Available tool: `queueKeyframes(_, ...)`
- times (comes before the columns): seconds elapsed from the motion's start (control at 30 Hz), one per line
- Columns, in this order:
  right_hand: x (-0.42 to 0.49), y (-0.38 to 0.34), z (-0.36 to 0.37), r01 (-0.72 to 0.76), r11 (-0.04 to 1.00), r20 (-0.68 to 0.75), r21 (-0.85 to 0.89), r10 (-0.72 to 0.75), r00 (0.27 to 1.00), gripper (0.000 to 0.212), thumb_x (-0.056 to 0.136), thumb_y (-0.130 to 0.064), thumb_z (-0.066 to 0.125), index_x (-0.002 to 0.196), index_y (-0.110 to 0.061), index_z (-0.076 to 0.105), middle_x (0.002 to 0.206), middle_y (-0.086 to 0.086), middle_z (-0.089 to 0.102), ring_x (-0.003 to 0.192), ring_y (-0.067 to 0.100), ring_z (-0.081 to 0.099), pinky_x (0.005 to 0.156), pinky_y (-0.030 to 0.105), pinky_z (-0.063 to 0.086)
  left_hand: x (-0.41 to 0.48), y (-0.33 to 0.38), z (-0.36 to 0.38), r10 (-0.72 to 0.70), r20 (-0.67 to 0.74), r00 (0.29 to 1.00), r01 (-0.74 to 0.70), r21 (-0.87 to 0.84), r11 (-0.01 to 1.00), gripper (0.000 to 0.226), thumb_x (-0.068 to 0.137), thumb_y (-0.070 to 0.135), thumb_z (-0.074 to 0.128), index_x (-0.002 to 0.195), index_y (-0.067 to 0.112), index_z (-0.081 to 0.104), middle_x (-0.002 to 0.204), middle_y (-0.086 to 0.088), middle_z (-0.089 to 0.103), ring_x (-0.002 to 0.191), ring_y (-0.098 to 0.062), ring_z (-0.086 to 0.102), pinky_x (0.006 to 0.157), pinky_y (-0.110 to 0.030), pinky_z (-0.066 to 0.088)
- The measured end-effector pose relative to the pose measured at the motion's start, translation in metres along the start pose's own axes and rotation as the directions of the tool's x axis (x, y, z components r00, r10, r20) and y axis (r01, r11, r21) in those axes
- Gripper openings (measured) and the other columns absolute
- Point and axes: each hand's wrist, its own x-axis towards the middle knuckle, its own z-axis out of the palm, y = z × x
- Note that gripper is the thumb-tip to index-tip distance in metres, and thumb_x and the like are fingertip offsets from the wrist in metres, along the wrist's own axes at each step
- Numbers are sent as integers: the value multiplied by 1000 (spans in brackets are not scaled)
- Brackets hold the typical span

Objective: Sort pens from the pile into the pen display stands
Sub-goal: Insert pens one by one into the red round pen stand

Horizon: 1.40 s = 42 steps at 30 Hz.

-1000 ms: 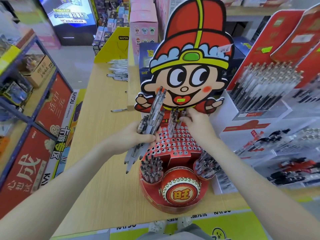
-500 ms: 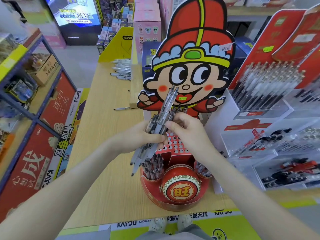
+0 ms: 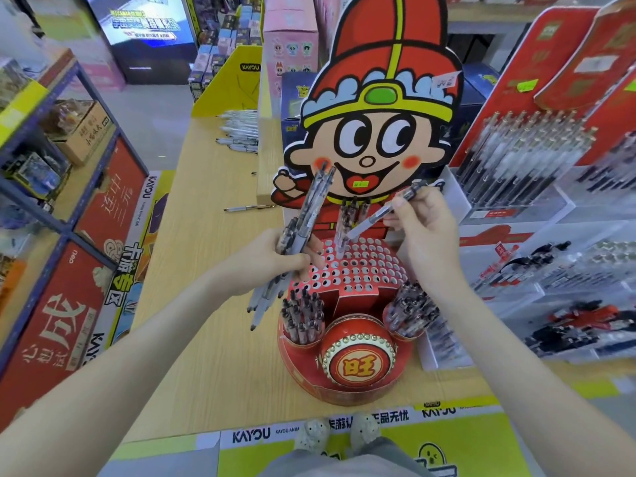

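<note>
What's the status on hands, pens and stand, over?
Left grip holds pen bundle. Right grip pinches single pen, tip slanted at back holes of stand. Standing pens crowd that row; nearer holes free.

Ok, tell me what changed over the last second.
The right hand went from the stand to the bundle, pinched out one pen and now brings it tip-down over the stand's holes. The left hand still grips the bundle; the stand stayed put.

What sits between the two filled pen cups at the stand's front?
Head view: a red drum with a gold emblem, between the left cup and right cup.
</note>
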Motion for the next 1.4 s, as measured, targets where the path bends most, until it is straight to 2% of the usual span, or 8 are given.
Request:
queueKeyframes(0.23,4,21,11,141,932,180,-335,-83,980,13,93,-24,58,87,-30,48,84,-8,67,81,5,67,74,19,51,-6,-1,-1,-7,39,999,7,4,1000,14,92,-3,57,105,0,58,83,-7,69,67,-19,57,67,-28,50)
queueKeyframes(0.47,7,18,1,157,934,69,-320,-142,987,8,93,-26,57,92,-30,50,85,-13,62,86,12,64,76,31,54,-12,-6,-4,-22,1,1000,22,-92,996,15,93,-5,53,95,8,59,72,-6,60,63,-18,55,64,-26,48)
queueKeyframes(0.6,6,25,6,180,915,151,-361,-133,980,11,93,-24,57,90,-30,49,82,-17,60,85,11,63,74,22,49,-11,-8,-4,-19,5,1000,20,-106,994,15,94,-5,50,109,-3,55,73,-8,63,62,-18,55,63,-25,48)
queueKeyframes(0.73,11,33,9,161,895,180,-416,-93,979,9,94,-26,56,98,-21,50,89,-3,64,89,16,64,78,26,51,-7,-7,-4,-16,29,999,18,-71,997,7,95,-4,49,90,0,52,63,1,65,57,-14,55,61,-23,47)
queueKeyframes(0.87,21,32,10,152,888,218,-434,-61,974,8,92,-24,58,96,-18,54,89,-3,65,89,14,63,73,8,43,1,-9,-5,-19,44,999,22,-58,998,11,95,-3,50,85,2,51,64,-2,64,59,-19,54,61,-24,48)
queueKeyframes(1.03,24,31,13,159,879,257,-449,-43,965,9,92,-21,59,92,-13,55,86,5,69,84,17,64,73,22,46,8,-13,-7,-18,40,999,21,-88,996,11,94,-2,54,84,3,53,72,-12,63,66,-25,55,67,-30,49)
queueKeyframes(1.27,17,40,21,214,795,335,-567,-15,942,19,93,-22,57,104,-6,57,95,4,65,83,9,52,68,17,34,12,-20,-11,-69,60,996,73,-61,995,9,91,6,62,88,4,54,73,-12,63,71,-23,59,71,-29,50)
queueKeyframes(1.4,18,44,20,215,753,326,-622,-1,945,14,94,-25,55,93,-11,54,84,2,62,74,15,53,61,25,33,12,-15,-9,-62,85,994,66,-40,997,10,92,7,61,87,2,53,70,-8,62,67,-20,58,68,-24,49)
